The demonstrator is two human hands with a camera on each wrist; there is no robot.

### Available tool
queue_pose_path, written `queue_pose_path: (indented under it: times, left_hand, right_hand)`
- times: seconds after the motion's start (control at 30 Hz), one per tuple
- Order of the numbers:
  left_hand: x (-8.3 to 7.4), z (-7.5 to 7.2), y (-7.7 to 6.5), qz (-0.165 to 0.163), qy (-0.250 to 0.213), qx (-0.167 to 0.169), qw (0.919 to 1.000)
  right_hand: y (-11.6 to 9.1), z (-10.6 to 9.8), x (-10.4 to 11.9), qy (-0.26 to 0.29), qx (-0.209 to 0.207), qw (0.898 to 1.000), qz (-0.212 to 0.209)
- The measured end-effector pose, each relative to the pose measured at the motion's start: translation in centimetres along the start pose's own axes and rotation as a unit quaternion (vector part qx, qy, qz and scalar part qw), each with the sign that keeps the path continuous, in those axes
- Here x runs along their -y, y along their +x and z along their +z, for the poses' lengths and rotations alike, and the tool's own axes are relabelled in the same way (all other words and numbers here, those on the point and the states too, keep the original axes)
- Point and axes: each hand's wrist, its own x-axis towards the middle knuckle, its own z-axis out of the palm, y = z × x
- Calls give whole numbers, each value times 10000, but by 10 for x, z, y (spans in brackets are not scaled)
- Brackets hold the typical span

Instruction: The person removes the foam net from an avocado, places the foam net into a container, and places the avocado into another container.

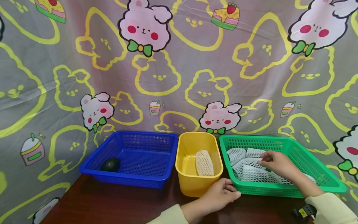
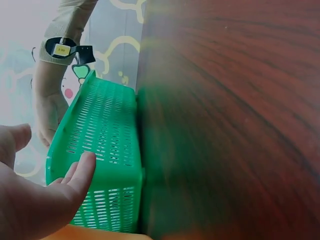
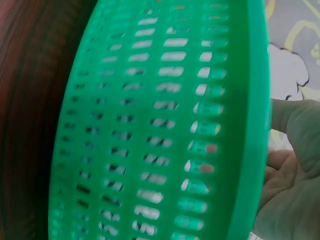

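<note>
- ok so the right hand (image 1: 279, 165) is in the lower right of the head view, over the green basket (image 1: 268, 189), fingers bent and tips right by the white nets (image 1: 251, 174); can't tell if it's actually pinching one, the fingertips are too hard to read
- those white nets are piled up in the green basket, mostly its left half and along the front, lower right of the frame; they look like mesh foam, and I can't make out what's inside them
- left hand (image 1: 218, 196) is at the bottom, a bit right of centre, next to the basket's near left corner, fingers loosely bent with the thumb apart, not gripping anything; can't say for sure if it's touching the basket
- yellow bin (image 1: 195, 186) sits just left of the green basket, bottom middle, with one cream net (image 1: 204, 163) lying in its right side
- blue basket (image 1: 128, 179) is lower left, dark fruit (image 1: 110, 165) in its near left corner, kinda avocado-looking
- everything's on a dark reddish table (image 1: 112, 202), and a bunny-print cloth (image 1: 173, 71) fills the upper frame
- right wrist view is mostly blurry green basket wall, with the right hand at the right edge behind the rim
</note>
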Motion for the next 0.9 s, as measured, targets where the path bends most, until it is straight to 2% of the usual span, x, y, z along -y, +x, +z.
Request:
queue_pose_path:
  times: [0.13, 0.4, 0.6, 0.9]
  left_hand:
    - [3, 6, 6, -23, -709, -96, 9974]
    - [7, 16, 17, -115, -1578, -385, 9867]
    - [8, 19, 21, -170, -1797, -526, 9822]
    - [8, 21, 23, -233, -1727, -513, 9834]
  right_hand:
    - [1, 1, -10, -139, 227, 9996, -41]
    - [7, 4, -18, -272, 876, 9958, -53]
    - [9, 5, -21, -466, 1228, 9913, -111]
    - [7, 10, -23, -678, 1837, 9806, -100]
